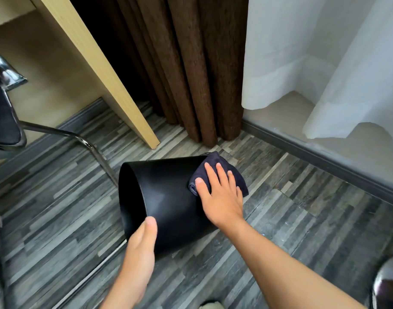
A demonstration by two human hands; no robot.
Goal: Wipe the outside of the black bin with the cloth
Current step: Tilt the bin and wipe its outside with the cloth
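Note:
The black bin is tipped on its side above the floor, its open mouth facing left and its base pointing toward the far right. My left hand grips the rim at the near edge, thumb on the outer wall. A folded dark cloth lies on the bin's outer wall near the base. My right hand presses flat on the cloth with fingers spread.
A light wooden desk panel stands to the left behind the bin. A chrome-legged chair is at the far left. Brown curtains and white curtains hang behind. Grey plank floor surrounds the bin.

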